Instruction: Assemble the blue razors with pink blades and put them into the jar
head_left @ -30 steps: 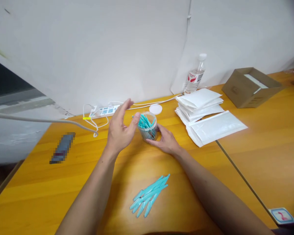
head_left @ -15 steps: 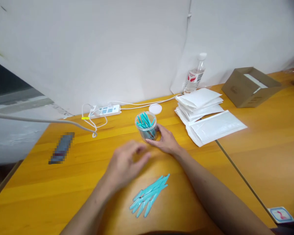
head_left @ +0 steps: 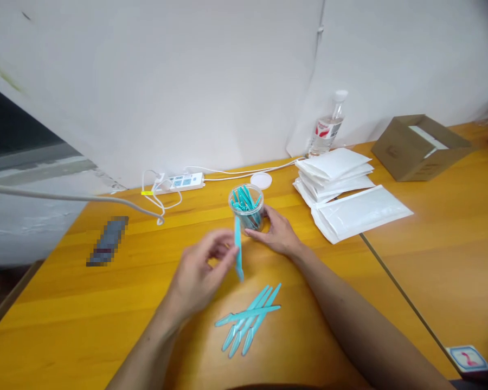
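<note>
Between the thumb and fingers of my left hand (head_left: 205,266) is one teal stick (head_left: 238,249), held upright just in front of the jar. My right hand (head_left: 277,232) is wrapped round the right side of a clear round jar (head_left: 250,215). Many teal sticks (head_left: 246,198) stand in the jar, which has no lid on. Nearer to me, several more teal sticks (head_left: 250,319) with broader ends lie crossed in a loose pile on the wooden table (head_left: 146,325).
A round lid (head_left: 261,180) lies behind the jar. White padded envelopes (head_left: 333,168), a bottle (head_left: 327,127) and an open cardboard box (head_left: 418,151) are at the right. A power strip (head_left: 183,182) with cables and a blurred dark object (head_left: 109,241) are at the left.
My left hand has picked up a teal stick, and the pile on the table is smaller. My right hand stays on the jar. The view has shifted slightly.
</note>
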Demonstrator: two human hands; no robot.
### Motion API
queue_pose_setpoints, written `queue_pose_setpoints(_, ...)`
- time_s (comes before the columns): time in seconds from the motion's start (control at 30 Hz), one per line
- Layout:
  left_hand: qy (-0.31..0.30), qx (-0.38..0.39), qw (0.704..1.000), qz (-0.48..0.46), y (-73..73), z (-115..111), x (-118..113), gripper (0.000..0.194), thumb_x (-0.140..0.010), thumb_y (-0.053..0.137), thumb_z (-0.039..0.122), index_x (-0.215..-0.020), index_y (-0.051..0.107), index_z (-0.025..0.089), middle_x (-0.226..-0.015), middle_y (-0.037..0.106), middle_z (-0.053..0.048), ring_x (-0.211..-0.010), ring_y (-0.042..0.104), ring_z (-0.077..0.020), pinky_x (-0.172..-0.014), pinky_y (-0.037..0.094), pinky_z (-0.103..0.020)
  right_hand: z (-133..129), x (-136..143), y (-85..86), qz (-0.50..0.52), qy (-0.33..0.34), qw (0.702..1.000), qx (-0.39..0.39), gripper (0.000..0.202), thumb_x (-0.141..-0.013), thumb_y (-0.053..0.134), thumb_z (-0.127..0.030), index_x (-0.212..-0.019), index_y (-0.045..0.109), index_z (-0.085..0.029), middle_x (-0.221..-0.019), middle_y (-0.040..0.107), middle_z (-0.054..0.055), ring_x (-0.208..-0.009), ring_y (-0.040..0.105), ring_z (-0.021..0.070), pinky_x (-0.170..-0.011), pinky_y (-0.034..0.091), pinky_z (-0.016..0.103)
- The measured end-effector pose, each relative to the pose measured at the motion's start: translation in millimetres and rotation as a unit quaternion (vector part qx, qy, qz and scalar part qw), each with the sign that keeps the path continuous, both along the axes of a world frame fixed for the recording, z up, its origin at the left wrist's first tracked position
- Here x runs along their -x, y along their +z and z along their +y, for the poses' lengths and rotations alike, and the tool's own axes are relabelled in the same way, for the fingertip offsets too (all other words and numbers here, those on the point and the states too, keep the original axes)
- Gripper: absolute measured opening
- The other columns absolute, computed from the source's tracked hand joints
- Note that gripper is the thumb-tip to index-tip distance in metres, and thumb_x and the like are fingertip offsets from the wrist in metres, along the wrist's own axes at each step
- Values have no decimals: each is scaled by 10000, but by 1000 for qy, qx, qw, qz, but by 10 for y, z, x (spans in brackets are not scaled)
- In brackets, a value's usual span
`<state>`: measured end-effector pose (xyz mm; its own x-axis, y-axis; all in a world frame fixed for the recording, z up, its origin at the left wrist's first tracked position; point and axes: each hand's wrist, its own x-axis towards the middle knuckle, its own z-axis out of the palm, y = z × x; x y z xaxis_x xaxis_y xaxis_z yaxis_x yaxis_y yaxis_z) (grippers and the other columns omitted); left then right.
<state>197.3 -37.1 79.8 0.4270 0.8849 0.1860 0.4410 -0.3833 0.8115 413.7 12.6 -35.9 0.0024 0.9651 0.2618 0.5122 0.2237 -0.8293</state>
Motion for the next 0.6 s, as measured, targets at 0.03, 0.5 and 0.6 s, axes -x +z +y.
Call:
queue_pose_setpoints(0.03, 45, -58, 996, -51, 117, 71, -30, 368, -921, 624, 289, -1281, 548, 260, -910, 694, -20, -749, 670, -146, -700, 572, -289, 0, 2, 2, 0, 1, 1000, 1, 594, -743, 768, -544, -1217, 591, -233, -1191, 678, 81, -1067, 635, 247, -938, 498, 389)
queue_pose_setpoints(0.5, 54, -260, 959, 99, -29, 701, -73, 327, -936, 606, 318, -1253, 662, 260, -1276, 641, -79, -1189, 591, -228, -1062, 454, -416, 14, -3, -10, -9, -2, 1000, -7, 619, -739, 776, -533, -1242, 583, -228, -1209, 676, 92, -1059, 641, 247, -917, 500, 377)
queue_pose_setpoints(0.6, 26, -176, 980, 86, -31, 393, 69, 290, -932, 614, 313, -1207, 684, 252, -1187, 678, -73, -1076, 636, -200, -961, 496, -342, 12, -8, -6, -12, -2, 1000, 0, 615, -743, 769, -547, -1234, 582, -228, -1197, 682, 91, -1053, 644, 249, -922, 497, 380)
